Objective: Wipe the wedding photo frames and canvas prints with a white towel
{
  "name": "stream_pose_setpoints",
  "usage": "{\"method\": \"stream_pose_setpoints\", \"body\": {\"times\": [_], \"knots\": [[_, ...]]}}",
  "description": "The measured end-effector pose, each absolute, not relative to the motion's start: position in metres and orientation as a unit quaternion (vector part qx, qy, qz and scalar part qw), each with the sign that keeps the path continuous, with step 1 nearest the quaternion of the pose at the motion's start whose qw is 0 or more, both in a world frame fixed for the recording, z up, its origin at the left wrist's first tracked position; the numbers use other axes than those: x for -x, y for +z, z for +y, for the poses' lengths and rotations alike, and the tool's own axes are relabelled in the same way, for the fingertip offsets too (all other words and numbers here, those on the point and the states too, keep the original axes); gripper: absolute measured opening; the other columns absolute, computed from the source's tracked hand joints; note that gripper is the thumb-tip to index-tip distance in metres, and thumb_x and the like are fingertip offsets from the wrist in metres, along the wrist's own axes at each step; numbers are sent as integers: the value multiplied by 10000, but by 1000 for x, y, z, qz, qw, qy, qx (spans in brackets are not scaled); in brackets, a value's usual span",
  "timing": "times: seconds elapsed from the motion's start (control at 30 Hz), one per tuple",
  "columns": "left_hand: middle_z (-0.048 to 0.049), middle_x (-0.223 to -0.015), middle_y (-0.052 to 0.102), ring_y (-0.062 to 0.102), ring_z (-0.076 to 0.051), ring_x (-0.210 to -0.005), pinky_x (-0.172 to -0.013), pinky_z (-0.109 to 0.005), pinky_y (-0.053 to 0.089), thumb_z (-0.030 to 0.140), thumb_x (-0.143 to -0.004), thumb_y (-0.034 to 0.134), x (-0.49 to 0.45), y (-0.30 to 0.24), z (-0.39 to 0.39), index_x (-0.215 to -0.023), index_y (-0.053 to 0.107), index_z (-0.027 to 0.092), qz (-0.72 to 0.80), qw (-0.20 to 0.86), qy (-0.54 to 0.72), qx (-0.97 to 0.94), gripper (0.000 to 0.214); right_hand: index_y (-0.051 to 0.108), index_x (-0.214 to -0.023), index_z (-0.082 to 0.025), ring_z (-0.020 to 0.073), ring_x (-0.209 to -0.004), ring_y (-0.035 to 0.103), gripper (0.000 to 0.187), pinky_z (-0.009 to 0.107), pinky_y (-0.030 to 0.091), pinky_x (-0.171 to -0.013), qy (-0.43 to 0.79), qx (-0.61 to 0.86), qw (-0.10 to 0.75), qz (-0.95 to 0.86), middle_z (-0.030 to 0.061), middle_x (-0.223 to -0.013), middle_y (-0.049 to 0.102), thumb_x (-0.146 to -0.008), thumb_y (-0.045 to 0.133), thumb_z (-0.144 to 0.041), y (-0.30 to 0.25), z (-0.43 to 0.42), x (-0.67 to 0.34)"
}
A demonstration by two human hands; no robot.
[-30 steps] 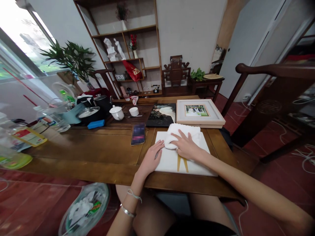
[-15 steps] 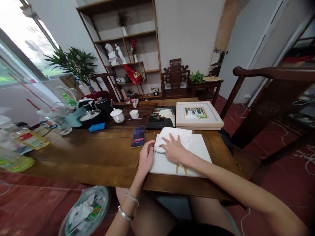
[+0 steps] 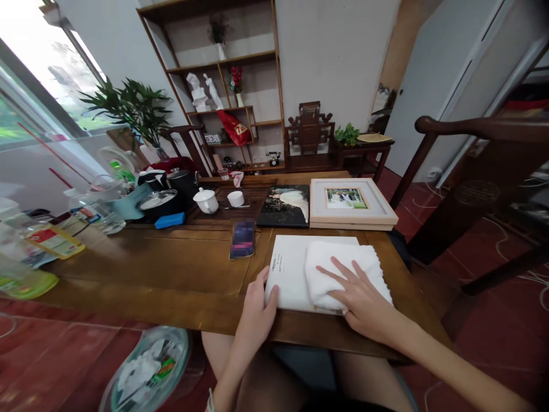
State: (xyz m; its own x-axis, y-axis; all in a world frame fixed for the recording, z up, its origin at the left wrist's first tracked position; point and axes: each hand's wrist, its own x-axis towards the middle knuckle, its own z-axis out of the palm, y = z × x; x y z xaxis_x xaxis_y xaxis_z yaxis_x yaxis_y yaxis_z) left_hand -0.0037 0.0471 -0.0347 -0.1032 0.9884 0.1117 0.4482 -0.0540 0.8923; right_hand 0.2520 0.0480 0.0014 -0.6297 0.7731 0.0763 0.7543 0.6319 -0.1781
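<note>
A white flat panel (image 3: 288, 269) lies on the wooden table (image 3: 171, 263) in front of me. A folded white cloth (image 3: 343, 269) lies across its right half. My right hand (image 3: 364, 294) rests flat on the cloth with the fingers spread, pressing it near the panel's front right corner. My left hand (image 3: 257, 312) holds the panel's front left edge, thumb on top and fingers curled over the rim.
Behind the panel lie a framed photo (image 3: 349, 201), a dark picture (image 3: 286, 205) and a phone (image 3: 243, 239). Teapot (image 3: 206, 200), cup (image 3: 235, 198), kettles and bottles crowd the back left. A wooden chair (image 3: 480, 171) stands right. A waste bin (image 3: 146, 369) sits below left.
My right hand has swept the cloth from the panel's far left to its near right. My left hand has slid down to the panel's front edge. The view shifted slightly.
</note>
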Motion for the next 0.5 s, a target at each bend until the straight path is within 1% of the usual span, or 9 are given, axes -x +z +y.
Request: {"method": "stream_pose_setpoints", "body": {"times": [0.07, 0.13, 0.3, 0.37, 0.43, 0.5], "knots": [[-124, -1253, 621, 560, -259, -1189, -1036, -431, 383, 352, -869, 537, -1, -33, 50, -1261, 495, 197, 602, 371, 455, -542, 425, 675, -1009, -200, 362, -1428, 47, 551, 699, 82, -1075, 58, 419, 86, -902, 29, -1543, 274, -543, 440, -24, -8, 50, -253], [-110, -1196, 657, 603, -242, -1127, -971, -385, 442, 357, -867, 532, -3, -29, 55, -1222, 515, 199, 595, 426, 483, -482, 389, 674, -994, -197, 359, -1429, 26, 541, 703, 65, -1072, 55, 411, 101, -905, 37, -1546, 262, -534, 441, -34, -15, 50, -250], [-114, -1154, 674, 613, -239, -1104, -905, -348, 466, 331, -830, 571, 0, -15, 66, -1164, 588, 174, 615, 493, 486, -378, 369, 675, -994, -196, 357, -1429, 14, 515, 698, 55, -1072, 50, 402, 120, -907, 43, -1545, 267, -560, 446, -38, -18, 48, -248], [-122, -1138, 681, 626, -242, -1083, -832, -330, 490, 337, -823, 575, 2, -8, 68, -1158, 602, 168, 601, 526, 493, -344, 377, 679, -984, -198, 353, -1430, 17, 496, 691, 57, -1077, 50, 400, 126, -906, 46, -1545, 269, -570, 457, -39, -16, 47, -249], [-132, -1097, 693, 642, -249, -1048, -751, -310, 505, 342, -802, 595, 3, 1, 67, -1172, 597, 153, 583, 556, 503, -313, 415, 685, -962, -203, 355, -1430, 33, 414, 682, 72, -1081, 49, 399, 138, -905, 46, -1543, 272, -628, 488, -61, -14, 46, -249], [-140, -1083, 695, 653, -252, -1021, -723, -301, 507, 356, -771, 632, 3, 11, 64, -1182, 587, 138, 563, 571, 515, -303, 467, 690, -930, -211, 368, -1427, 45, 240, 676, 82, -1085, 44, 400, 156, -902, 40, -1544, 271, -746, 542, -169, -10, 44, -245]]}}
